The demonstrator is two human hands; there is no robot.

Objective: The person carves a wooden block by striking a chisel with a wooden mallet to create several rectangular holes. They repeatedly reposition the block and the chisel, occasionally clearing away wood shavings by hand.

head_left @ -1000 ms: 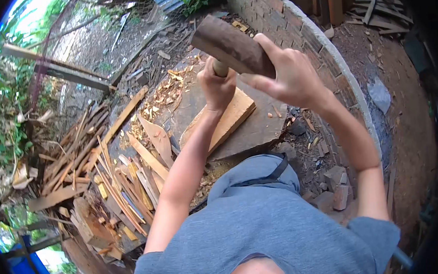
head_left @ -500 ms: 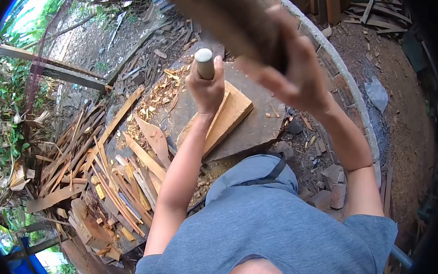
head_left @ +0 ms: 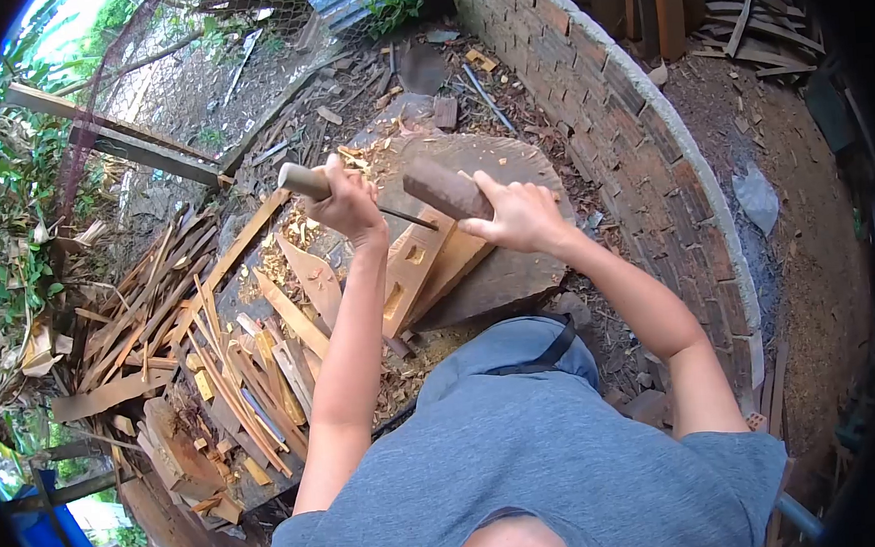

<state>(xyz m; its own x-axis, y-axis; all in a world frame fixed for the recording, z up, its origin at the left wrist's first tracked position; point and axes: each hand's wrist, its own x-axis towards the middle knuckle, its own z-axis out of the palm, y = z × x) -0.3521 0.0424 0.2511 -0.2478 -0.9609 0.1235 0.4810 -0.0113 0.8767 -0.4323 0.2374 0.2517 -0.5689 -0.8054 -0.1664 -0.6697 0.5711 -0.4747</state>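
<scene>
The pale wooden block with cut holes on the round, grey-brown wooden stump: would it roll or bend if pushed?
The pale wooden block probably wouldn't roll: its visible faces look flat, so it would more likely slide along the round stump. Its thick build suggests stiffness and some weight.

The person's left grip (head_left: 352, 211) closes around the pale handle of a chisel (head_left: 304, 181), its dark shaft slanting down to the far end of a notched board (head_left: 407, 278) on a round stump (head_left: 518, 281). The right grip (head_left: 522, 216) holds a dark wooden mallet (head_left: 444, 187) by its near end, above the board. Wood chips (head_left: 300, 230) and loose strips (head_left: 254, 385) lie left; a curved brick wall (head_left: 642, 171) runs along the right.
</scene>
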